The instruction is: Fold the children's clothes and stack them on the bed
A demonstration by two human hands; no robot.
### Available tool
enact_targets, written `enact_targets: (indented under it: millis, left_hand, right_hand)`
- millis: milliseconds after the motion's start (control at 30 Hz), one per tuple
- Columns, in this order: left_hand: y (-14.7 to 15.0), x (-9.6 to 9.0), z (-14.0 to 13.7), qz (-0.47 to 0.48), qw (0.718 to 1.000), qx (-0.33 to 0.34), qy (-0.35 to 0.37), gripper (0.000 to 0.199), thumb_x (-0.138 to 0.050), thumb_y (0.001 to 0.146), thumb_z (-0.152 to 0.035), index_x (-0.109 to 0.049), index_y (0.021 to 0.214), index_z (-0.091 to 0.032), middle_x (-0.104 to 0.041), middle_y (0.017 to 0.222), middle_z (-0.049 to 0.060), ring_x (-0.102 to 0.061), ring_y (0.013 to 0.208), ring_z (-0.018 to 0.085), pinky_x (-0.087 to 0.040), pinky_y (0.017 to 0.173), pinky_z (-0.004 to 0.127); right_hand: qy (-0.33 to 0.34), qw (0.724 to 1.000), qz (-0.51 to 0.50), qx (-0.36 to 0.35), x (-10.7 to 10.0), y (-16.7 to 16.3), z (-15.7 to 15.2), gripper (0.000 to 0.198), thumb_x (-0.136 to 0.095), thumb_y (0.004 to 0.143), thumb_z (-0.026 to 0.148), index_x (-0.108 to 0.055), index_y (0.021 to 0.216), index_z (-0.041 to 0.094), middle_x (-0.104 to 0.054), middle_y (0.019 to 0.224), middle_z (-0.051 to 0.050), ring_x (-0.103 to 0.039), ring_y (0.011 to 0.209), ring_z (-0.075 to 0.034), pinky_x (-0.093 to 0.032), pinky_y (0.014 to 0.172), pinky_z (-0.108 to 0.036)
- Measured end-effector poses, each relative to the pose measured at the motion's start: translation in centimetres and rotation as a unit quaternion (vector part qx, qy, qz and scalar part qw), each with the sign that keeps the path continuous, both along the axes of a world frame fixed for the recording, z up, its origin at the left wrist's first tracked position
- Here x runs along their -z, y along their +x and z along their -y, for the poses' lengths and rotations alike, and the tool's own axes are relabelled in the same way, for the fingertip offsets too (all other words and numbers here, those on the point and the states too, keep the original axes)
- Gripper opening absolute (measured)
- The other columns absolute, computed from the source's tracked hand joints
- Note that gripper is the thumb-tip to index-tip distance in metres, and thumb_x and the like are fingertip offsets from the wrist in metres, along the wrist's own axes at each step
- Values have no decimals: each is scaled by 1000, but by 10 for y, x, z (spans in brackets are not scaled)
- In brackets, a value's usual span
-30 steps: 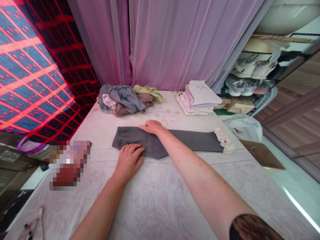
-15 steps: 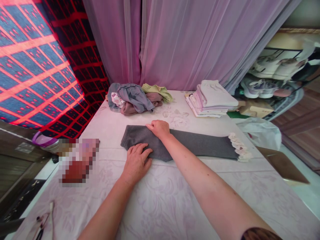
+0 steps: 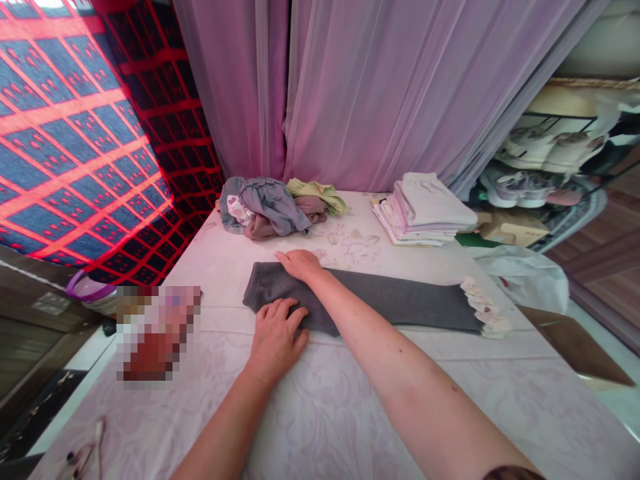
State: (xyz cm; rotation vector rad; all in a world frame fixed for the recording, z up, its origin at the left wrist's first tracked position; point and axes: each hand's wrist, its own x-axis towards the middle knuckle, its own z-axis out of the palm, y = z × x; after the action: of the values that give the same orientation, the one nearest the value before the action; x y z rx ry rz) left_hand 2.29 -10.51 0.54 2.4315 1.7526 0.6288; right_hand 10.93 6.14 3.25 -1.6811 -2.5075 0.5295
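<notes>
Left hand (image 3: 277, 335) touches gray pants (image 3: 400, 300); right hand (image 3: 303, 265), their far edge.

- The surface (image 3: 530, 400) is covered by a pale cloth (image 3: 320, 413) with a mauve floral print.
- Grey trousers (image 3: 400, 300) with a cream ruffled hem (image 3: 484, 308) are laid flat across the middle.
- Crumpled clothes (image 3: 275, 207) are heaped at the far left.
- Light folded garments (image 3: 425, 210) are stacked far right.
- A pixelated reddish object (image 3: 160, 333) is placed along the left edge.
</notes>
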Motion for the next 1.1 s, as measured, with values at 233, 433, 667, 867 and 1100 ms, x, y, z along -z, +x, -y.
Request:
enact_targets:
  millis: [233,433,667,867,1100]
  left_hand:
    - [2,1,3,12,1000,-4,-14,34,-61,76,-23,-62,110,-28,-59,122,7,-49,117,30,-23,107,61]
    - [6,-2,3,7,1000,-12,-28,37,-63,77,-28,-60,114,-28,-58,122,9,-49,115,32,-23,106,66]
    - [3,-1,3,7,1000,-9,-23,35,-63,76,-27,-61,112,-29,-58,123,7,-49,117,31,-21,107,67]
    - [3,0,2,5,1000,-5,-9,33,-62,77,-27,-62,110,-28,-60,124,7,-50,118,31,-23,107,67]
    - [12,-6,4,-1,1000,8,-3,33,-62,78,-27,-62,111,-25,-61,123,8,-51,117,31,-23,107,64]
  right_hand:
    - [24,999,8,-22,3,-31,-8,69,-22,94,62,-72,107,17,-70,111,-15,-62,109,-25,-44,91,-33]
    - [85,995,49,-1,15,-36,1,59,-22,98,53,-70,110,20,-70,111,-12,-65,101,-21,-45,87,-30]
    - [38,997,52,-35,3,-18,-5,61,-22,96,57,-70,112,22,-70,115,-9,-62,108,-21,-43,90,-28]
    - [27,994,103,24,-2,90,12,59,-23,98,52,-73,104,22,-71,111,-9,-63,105,-22,-43,87,-29]
    - [33,977,154,144,1,212,42,56,-25,98,47,-74,95,19,-72,103,-13,-66,97,-24,-45,79,-31]
